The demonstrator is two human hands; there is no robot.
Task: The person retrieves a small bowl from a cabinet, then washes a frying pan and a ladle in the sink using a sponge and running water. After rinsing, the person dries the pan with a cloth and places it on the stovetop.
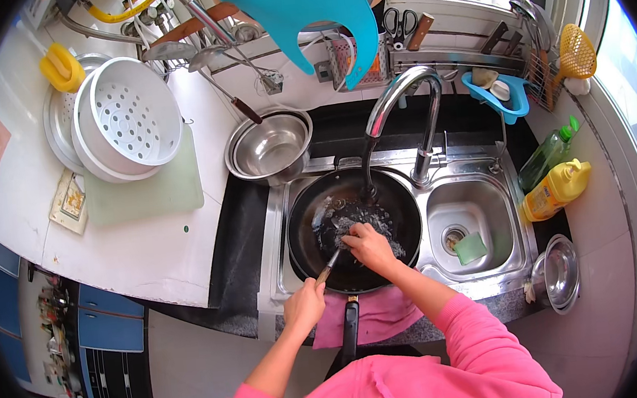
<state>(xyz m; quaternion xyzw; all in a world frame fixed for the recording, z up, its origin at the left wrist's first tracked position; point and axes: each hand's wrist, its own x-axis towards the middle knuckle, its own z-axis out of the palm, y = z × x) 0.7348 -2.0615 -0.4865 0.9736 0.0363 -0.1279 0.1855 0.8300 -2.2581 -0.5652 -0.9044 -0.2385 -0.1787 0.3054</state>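
Note:
A black frying pan (304, 228) rests over the left sink basin, its handle towards me and soapy suds inside it. My left hand (304, 307) grips the wooden handle of a metal cooking utensil (333, 259), whose head reaches into the suds. My right hand (369, 247) has its fingers closed around the utensil near its head, above the pan. Suds and fingers hide the head, so its shape and any scrubber there cannot be told. The curved chrome faucet (400, 92) arches over the pan, its dark spout end hanging down into it.
A green scouring pad (470, 248) lies in the right sink basin (436, 211). Stacked steel bowls (271, 146) stand behind left. At right are a green bottle (545, 159), a yellow bottle (556, 192) and steel bowls (562, 274). A pink cloth (385, 312) drapes the front edge.

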